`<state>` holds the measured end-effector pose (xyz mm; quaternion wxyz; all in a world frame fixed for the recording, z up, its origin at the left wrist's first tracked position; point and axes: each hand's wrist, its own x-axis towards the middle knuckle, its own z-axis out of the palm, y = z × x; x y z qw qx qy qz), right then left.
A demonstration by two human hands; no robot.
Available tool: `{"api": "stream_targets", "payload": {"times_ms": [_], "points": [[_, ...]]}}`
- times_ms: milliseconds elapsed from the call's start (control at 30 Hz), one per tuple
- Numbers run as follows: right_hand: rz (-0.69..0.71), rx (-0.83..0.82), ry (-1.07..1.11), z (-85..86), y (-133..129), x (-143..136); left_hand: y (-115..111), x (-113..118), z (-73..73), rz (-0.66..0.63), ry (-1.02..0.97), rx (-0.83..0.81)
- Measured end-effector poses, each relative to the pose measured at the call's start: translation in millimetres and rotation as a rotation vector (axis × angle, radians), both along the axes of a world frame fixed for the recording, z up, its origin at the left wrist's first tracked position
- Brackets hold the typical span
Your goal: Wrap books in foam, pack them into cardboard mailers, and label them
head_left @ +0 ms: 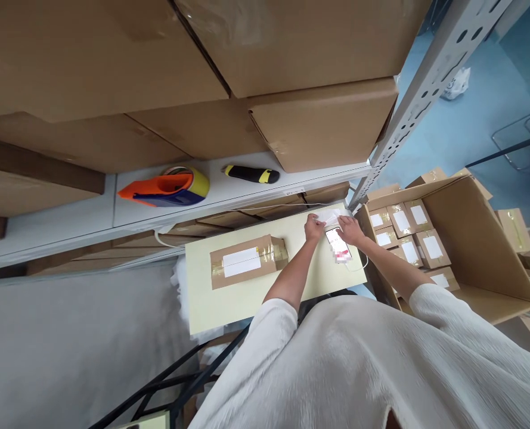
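From my remote view, the left hand [313, 228] pinches a white sheet [330, 216] near the surface's [321, 274] far right corner, apparently steadying it; whether the right hand [350, 230], at its other side, grips I cannot tell. The phone [338, 243] lies nearer, probably for reading.

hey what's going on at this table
A person has their left hand and right hand on some white paper, with a lit phone just below. A taped, labelled box lies leftward on the table. To the right, an open carton holds smaller labelled boxes.
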<state>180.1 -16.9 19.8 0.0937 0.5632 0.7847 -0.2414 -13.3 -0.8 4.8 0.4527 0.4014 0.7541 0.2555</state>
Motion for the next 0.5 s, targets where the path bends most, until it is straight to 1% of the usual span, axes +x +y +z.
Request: {"api": "stream_targets", "payload": {"times_ms": [167, 267, 400, 500], "points": [[-0.132, -0.009, -0.053, -0.2, 6, 0, 3, -10, -3.4, 0.086, -0.08, 0.037], [-0.185, 0.017, -0.033, 1.5, 6, -2, 5, -10, -5.1, 0.09, -0.125, 0.056], [-0.259, 0.147, 0.135, 2.7, 7, -18, 3, -5, -6.7, 0.071, -0.189, 0.064], [-0.374, 0.117, 0.272, -1.1, 12, -33, 2, -2, -6.8, 0.073, -0.232, 0.065]]}}
